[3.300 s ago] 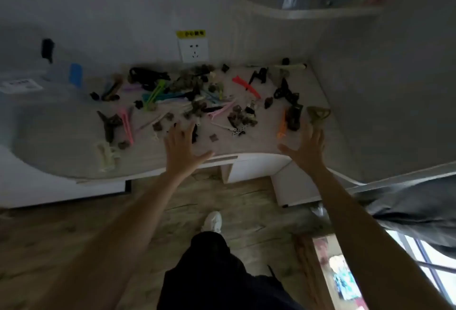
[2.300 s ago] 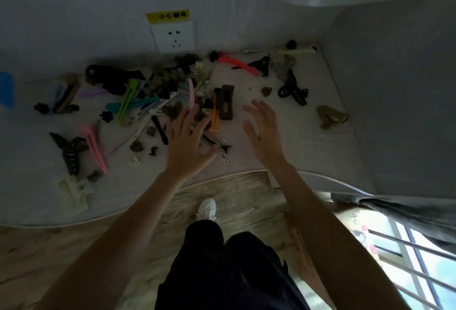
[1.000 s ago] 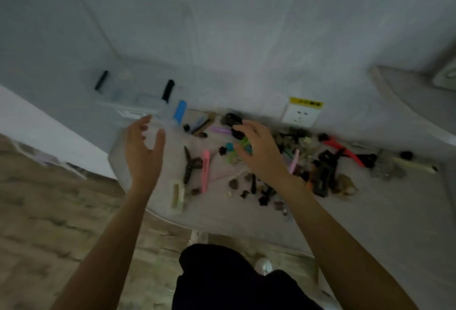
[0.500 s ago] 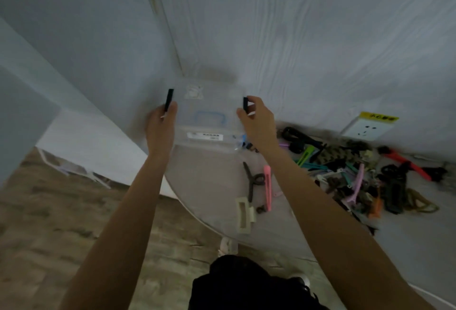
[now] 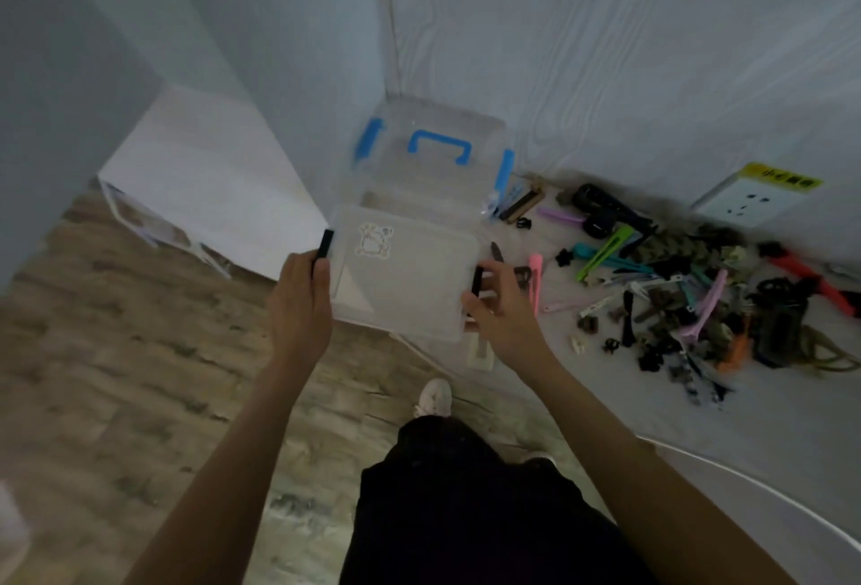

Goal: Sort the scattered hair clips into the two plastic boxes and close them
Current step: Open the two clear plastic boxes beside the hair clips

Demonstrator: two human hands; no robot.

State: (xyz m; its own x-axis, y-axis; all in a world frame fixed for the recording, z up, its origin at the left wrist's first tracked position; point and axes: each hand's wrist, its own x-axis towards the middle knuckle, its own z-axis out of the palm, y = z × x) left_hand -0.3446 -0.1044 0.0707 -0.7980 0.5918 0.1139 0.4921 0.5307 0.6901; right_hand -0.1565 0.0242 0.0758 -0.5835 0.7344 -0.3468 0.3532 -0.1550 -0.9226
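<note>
Hair clips (image 5: pixel 689 295) lie scattered in a heap on the pale tabletop (image 5: pixel 582 379), right of 2 clear plastic boxes. The black-latched box (image 5: pixel 400 277) is gripped at its sides by the left hand (image 5: pixel 300 305) and right hand (image 5: pixel 501 312); behind it, by the wall, stands the blue-handled box (image 5: pixel 433 151).

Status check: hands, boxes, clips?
Left hand and right hand grip black-latched box. Blue-handled box behind, closed. Hair clips unsorted on table.
</note>
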